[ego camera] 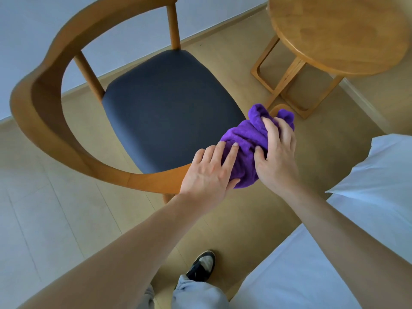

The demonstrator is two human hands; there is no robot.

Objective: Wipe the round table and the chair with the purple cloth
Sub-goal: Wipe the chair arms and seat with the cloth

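Note:
A wooden chair (44, 121) with a curved armrest and a dark grey seat (169, 108) fills the left and middle of the head view. The purple cloth (245, 139) is bunched over the near right end of the armrest. My left hand (207, 175) presses on the cloth's left side and the armrest. My right hand (278, 152) grips the cloth from the right. The round wooden table (338, 34) stands at the upper right, apart from both hands.
A bed with white sheets (312, 275) lies at the lower right, close to my right arm. My shoe (202, 266) stands on the beige floor below the chair. A pale wall (111, 30) runs behind the chair.

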